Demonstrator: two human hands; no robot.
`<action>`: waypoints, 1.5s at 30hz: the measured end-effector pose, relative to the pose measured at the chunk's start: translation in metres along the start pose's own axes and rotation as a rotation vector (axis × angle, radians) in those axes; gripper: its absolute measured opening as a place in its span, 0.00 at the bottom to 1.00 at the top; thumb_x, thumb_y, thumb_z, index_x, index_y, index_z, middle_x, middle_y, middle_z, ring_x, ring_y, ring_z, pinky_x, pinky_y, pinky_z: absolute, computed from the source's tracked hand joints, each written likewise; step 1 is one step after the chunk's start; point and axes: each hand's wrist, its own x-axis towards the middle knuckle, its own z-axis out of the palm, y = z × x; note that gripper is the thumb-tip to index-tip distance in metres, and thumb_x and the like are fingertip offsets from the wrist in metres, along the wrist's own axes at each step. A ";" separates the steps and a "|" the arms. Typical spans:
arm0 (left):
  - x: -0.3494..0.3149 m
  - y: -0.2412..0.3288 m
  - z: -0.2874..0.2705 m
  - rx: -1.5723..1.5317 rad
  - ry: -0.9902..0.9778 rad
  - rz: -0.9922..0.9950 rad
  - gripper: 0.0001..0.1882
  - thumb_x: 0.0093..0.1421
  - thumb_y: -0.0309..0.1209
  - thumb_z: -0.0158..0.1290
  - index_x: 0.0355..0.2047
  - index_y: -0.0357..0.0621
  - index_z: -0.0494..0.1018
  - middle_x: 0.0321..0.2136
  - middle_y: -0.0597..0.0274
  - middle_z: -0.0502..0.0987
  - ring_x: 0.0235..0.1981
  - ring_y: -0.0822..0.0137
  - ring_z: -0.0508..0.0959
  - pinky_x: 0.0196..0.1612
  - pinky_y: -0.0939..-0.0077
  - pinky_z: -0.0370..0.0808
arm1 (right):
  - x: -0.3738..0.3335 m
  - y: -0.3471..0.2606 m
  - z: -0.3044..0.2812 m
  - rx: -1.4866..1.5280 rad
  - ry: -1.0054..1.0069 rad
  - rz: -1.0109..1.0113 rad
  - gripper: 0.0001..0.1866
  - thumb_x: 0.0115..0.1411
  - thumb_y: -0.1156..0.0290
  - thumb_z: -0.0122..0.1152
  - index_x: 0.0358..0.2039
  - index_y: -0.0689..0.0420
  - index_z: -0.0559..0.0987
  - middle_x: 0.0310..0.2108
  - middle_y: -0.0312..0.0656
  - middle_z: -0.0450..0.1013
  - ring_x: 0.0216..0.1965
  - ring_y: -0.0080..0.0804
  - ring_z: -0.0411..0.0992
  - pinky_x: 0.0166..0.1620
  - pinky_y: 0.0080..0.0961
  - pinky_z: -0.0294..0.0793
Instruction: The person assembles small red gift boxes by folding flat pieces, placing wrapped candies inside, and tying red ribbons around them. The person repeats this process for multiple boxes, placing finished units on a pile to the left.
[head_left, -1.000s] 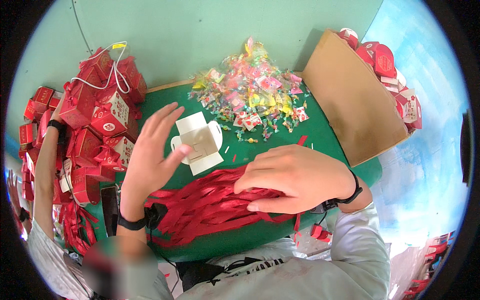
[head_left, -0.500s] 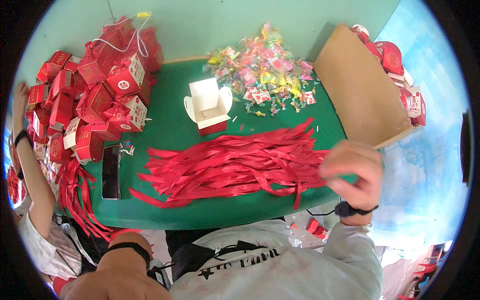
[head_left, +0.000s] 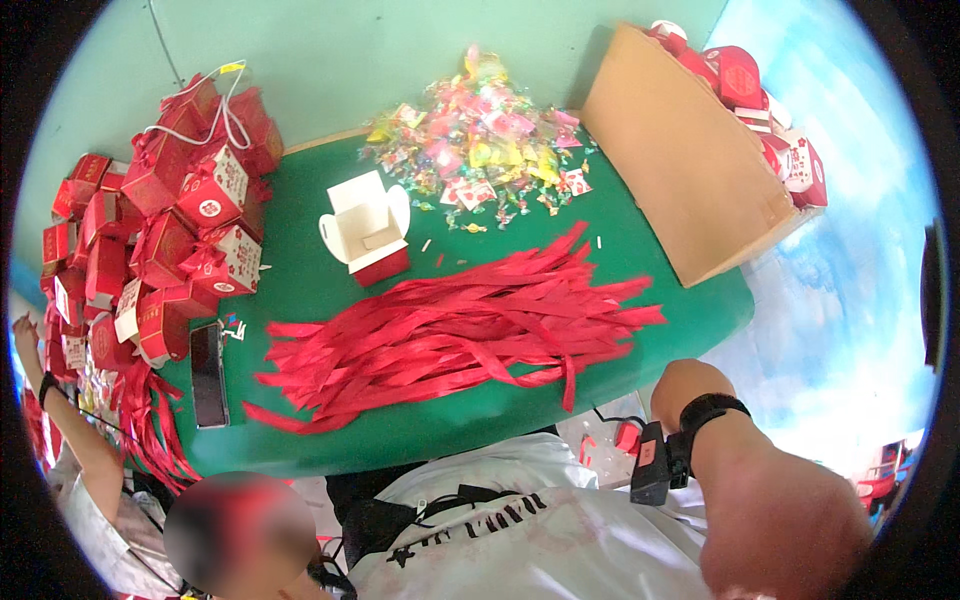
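Observation:
My right hand (head_left: 690, 386) hangs low by the table's front right edge, below the ribbons. Only its back shows past a black wristband with a small dark box; its fingers are hidden. At the lower left, my left hand (head_left: 240, 535) is lost in a blurred patch with some red in it, so its fingers cannot be made out. A loose bundle of red ribbons (head_left: 450, 335) lies across the table, nearest to both hands. Behind it stands an open small box (head_left: 380, 262), white inside and red outside, with its lid and side flaps up.
On the green table (head_left: 690, 310) are a heap of wrapped candies (head_left: 480, 150), a phone (head_left: 209, 375) and stacked red gift boxes (head_left: 160, 250). A brown carton (head_left: 670, 150) holds more red boxes at the right. A co-worker's arm (head_left: 90, 450) reaches in from the left.
My right hand has drawn back from the ribbons' right end, down toward my body. My left hand has become blurred. The whole view has shifted and tilted slightly.

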 end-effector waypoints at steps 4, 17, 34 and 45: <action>-0.021 0.018 -0.004 -0.038 0.142 -0.291 0.09 0.70 0.37 0.64 0.35 0.47 0.82 0.35 0.55 0.88 0.26 0.65 0.84 0.26 0.71 0.78 | -0.025 -0.002 -0.015 0.185 0.366 0.204 0.23 0.67 0.38 0.64 0.42 0.45 0.83 0.44 0.34 0.73 0.47 0.34 0.69 0.49 0.38 0.69; -0.008 -0.017 0.022 0.424 -0.034 0.303 0.25 0.68 0.35 0.68 0.63 0.47 0.75 0.56 0.64 0.81 0.60 0.63 0.83 0.54 0.51 0.82 | -0.135 -0.017 -0.037 0.034 -0.188 1.295 0.23 0.75 0.54 0.59 0.30 0.60 0.84 0.32 0.47 0.82 0.34 0.40 0.79 0.40 0.38 0.77; -0.125 -0.043 -0.061 1.198 0.245 -0.843 0.10 0.56 0.23 0.62 0.19 0.40 0.74 0.18 0.57 0.73 0.19 0.56 0.74 0.24 0.66 0.66 | -0.085 -0.033 0.112 1.611 0.359 0.967 0.63 0.76 0.27 0.41 0.76 0.86 0.51 0.81 0.71 0.49 0.84 0.52 0.50 0.81 0.47 0.55; -0.183 -0.061 -0.072 1.066 0.537 -1.019 0.17 0.69 0.23 0.60 0.20 0.38 0.73 0.19 0.58 0.77 0.20 0.65 0.77 0.28 0.69 0.71 | -0.095 0.038 0.000 1.950 -0.273 1.129 0.66 0.74 0.21 0.13 0.53 0.74 0.84 0.59 0.67 0.79 0.62 0.69 0.76 0.66 0.67 0.74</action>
